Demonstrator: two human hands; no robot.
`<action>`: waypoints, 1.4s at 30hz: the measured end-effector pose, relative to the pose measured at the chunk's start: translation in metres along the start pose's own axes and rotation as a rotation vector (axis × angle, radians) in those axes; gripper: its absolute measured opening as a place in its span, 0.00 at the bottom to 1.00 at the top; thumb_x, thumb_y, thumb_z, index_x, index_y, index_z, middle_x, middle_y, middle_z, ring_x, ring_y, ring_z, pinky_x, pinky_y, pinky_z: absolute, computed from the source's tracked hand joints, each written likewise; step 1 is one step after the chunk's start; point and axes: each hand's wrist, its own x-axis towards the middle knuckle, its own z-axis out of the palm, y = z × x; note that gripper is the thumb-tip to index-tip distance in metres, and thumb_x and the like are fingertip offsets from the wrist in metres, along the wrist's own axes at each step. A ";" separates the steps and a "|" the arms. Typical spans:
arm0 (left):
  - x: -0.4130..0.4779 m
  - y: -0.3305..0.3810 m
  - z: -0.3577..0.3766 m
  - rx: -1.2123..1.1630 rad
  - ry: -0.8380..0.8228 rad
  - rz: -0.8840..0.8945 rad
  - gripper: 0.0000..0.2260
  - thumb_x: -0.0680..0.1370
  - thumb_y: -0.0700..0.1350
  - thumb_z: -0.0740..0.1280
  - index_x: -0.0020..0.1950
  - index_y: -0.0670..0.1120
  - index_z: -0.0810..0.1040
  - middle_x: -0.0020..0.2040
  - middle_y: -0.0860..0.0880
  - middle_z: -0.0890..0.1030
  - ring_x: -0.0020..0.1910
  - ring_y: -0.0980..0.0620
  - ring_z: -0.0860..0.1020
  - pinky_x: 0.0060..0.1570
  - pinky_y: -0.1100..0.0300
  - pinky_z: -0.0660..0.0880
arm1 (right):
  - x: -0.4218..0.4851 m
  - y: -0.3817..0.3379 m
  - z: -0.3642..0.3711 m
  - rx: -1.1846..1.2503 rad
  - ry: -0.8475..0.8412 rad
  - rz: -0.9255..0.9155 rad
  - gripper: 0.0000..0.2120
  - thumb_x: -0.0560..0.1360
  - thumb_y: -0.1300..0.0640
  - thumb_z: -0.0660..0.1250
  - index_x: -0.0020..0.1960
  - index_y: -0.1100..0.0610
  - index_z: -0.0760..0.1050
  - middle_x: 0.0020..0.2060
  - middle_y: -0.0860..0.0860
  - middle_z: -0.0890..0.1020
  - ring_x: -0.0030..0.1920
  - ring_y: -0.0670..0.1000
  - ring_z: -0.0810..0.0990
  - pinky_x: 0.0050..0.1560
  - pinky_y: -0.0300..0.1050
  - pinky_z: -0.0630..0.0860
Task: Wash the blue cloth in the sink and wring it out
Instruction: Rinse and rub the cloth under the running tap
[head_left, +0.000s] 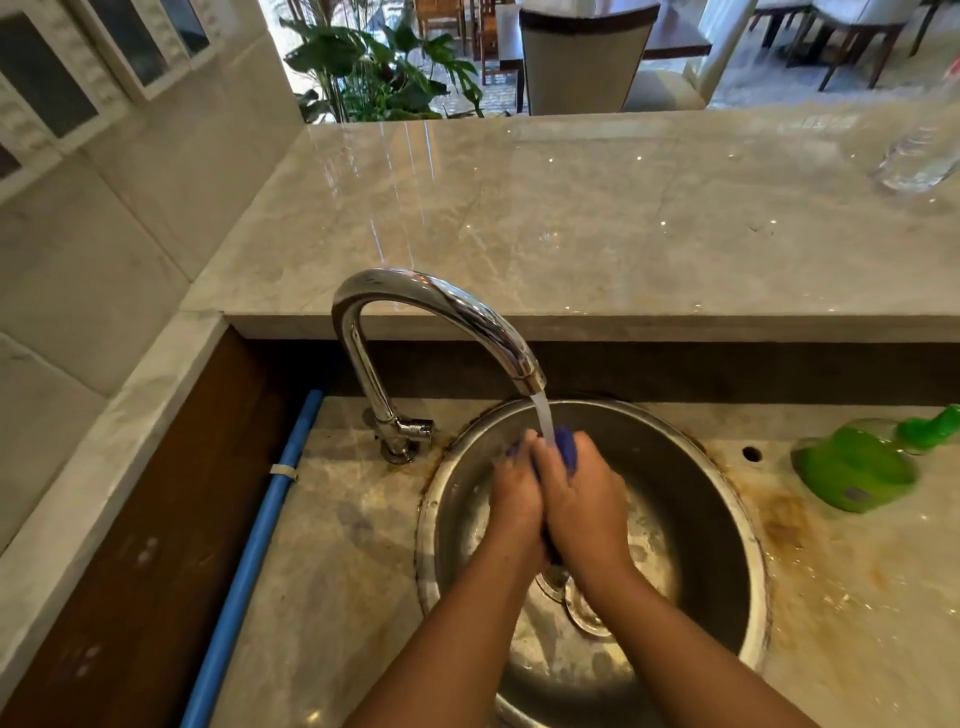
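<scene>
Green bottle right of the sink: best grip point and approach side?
The green bottle lies on its side beside the sink, neck pointing away to the right. Probably take the broad body from above, fingers across its width; the neck is narrower and tapered.

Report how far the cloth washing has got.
Done: the tap is running and its stream lands on the blue cloth. In hand: the left hand and right hand hold the cloth between them over the sink, under the water. Left: wringing it out, not yet begun, and the tap is on.
</scene>
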 end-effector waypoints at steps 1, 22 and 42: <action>-0.003 -0.004 0.001 0.000 -0.015 0.008 0.16 0.81 0.59 0.62 0.53 0.47 0.79 0.44 0.46 0.84 0.43 0.48 0.84 0.44 0.52 0.80 | 0.008 0.003 -0.001 -0.009 0.020 0.030 0.11 0.82 0.47 0.60 0.46 0.51 0.74 0.36 0.49 0.80 0.36 0.49 0.80 0.35 0.42 0.77; 0.002 -0.001 0.000 0.042 0.027 0.131 0.14 0.80 0.59 0.63 0.54 0.50 0.76 0.53 0.44 0.83 0.52 0.43 0.83 0.57 0.39 0.80 | 0.016 0.015 -0.018 0.202 0.112 0.165 0.12 0.83 0.51 0.61 0.44 0.56 0.76 0.35 0.51 0.79 0.35 0.49 0.78 0.37 0.43 0.75; 0.003 0.008 -0.003 0.078 0.044 0.176 0.16 0.83 0.57 0.60 0.46 0.47 0.77 0.40 0.46 0.81 0.38 0.49 0.81 0.38 0.57 0.77 | -0.012 -0.009 0.009 0.176 0.103 0.004 0.10 0.82 0.48 0.62 0.45 0.50 0.77 0.34 0.49 0.81 0.34 0.45 0.80 0.33 0.38 0.76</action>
